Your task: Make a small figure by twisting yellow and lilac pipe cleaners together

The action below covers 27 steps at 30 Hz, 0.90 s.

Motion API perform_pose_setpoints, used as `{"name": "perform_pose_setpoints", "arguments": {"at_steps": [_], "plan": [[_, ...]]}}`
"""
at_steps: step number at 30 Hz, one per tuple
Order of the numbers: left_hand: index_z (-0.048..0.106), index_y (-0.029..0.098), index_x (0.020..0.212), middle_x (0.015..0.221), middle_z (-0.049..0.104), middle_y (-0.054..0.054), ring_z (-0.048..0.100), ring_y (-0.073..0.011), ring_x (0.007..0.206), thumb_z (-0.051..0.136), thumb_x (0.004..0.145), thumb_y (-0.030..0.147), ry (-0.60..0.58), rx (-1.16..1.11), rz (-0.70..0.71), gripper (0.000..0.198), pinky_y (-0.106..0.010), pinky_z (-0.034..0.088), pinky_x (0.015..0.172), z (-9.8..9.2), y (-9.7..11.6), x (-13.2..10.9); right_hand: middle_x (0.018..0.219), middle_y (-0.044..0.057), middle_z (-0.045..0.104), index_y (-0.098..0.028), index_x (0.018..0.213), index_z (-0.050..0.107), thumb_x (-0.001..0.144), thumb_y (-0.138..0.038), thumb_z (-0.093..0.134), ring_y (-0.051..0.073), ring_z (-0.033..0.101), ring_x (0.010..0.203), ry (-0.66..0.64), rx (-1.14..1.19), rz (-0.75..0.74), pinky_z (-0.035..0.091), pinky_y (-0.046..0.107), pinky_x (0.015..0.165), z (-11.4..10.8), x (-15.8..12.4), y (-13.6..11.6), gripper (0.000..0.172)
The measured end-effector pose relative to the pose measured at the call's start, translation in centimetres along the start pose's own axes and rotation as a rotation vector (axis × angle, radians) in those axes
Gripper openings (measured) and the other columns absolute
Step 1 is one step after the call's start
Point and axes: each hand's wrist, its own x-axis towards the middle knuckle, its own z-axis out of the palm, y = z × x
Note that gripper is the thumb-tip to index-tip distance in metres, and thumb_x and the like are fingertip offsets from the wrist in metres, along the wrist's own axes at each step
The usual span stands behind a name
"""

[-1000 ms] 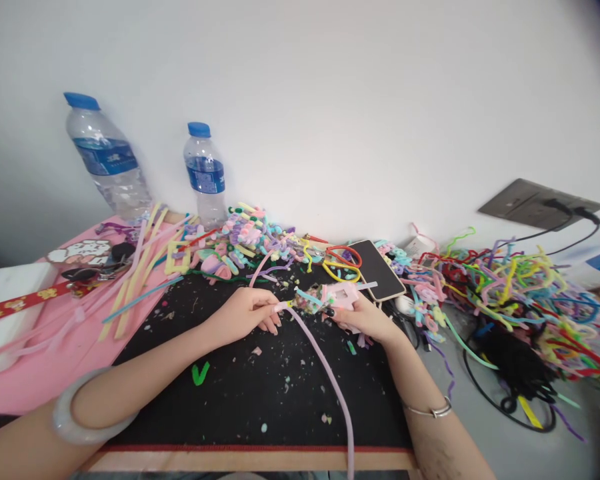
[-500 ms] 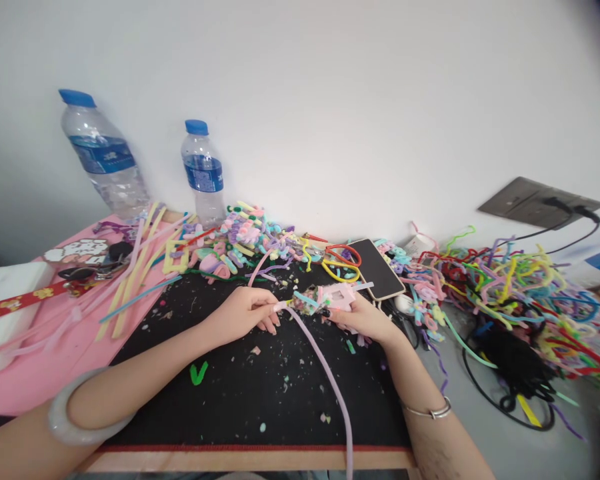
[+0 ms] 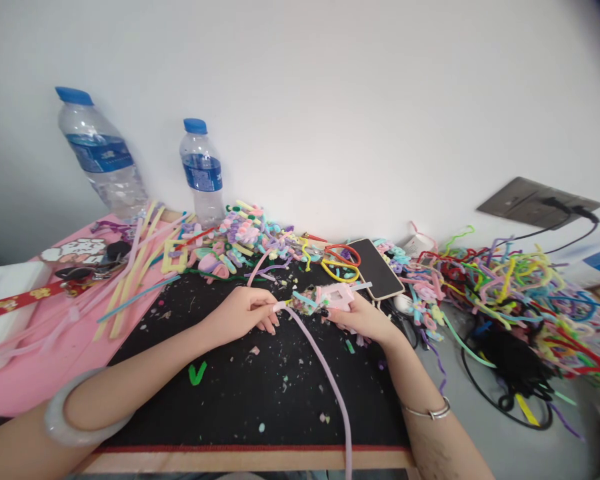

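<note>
A long lilac fuzzy stem (image 3: 325, 370) is pinched between thumb and fingers of the left hand (image 3: 250, 310) above the black mat (image 3: 240, 407), its length curving down over the front edge of the bench (image 3: 255, 460). Just beside it, the right hand (image 3: 360, 317) grips a pale pink frame-like piece (image 3: 349, 293) with a multicoloured bundle at its left end. Beyond lie red-and-yellow-handled scissors (image 3: 341, 261), a phone (image 3: 379, 272) and heaped colourful stems (image 3: 515, 280) at right, while two water bottles (image 3: 203, 175) stand near the wall at left.
</note>
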Motion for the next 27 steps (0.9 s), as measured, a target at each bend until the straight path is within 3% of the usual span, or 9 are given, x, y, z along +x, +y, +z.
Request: {"name": "perform_pose_setpoints", "arguments": {"at_steps": [9, 15, 27], "plan": [[0.062, 0.014, 0.076, 0.069, 0.069, -0.006, 0.068, -0.0172, 0.060, 0.052, 0.083, 0.036, -0.004, 0.012, 0.001, 0.025, -0.024, 0.052, 0.056, 0.0, 0.1, -0.1, 0.065, -0.003, 0.054, -0.017, 0.101, 0.057, 0.075, -0.028, 0.061, 0.006, 0.039, 0.047, -0.007, -0.001, 0.004, 0.032, 0.017, 0.042, 0.0, 0.0, 0.0, 0.028], [0.063, 0.013, 0.078, 0.070, 0.068, -0.006, 0.068, -0.0168, 0.060, 0.052, 0.083, 0.035, -0.010, 0.028, 0.012, 0.025, -0.024, 0.052, 0.057, 0.0, -0.1, -0.1, 0.066, -0.002, 0.053, -0.016, 0.087, 0.055, 0.078, -0.035, 0.058, 0.006, 0.039, 0.048, -0.012, 0.017, 0.033, 0.030, 0.017, 0.042, -0.2, 0.0, 0.4, 0.021], [0.063, 0.013, 0.080, 0.070, 0.069, -0.005, 0.068, -0.0169, 0.060, 0.050, 0.084, 0.035, -0.005, 0.077, 0.026, 0.026, -0.023, 0.052, 0.057, 0.1, -0.3, 0.0, 0.064, -0.004, 0.050, -0.018, 0.091, 0.054, 0.076, -0.039, 0.061, 0.006, 0.039, 0.047, -0.012, 0.007, 0.052, 0.031, 0.018, 0.043, -0.3, 0.2, 1.0, 0.027]]}}
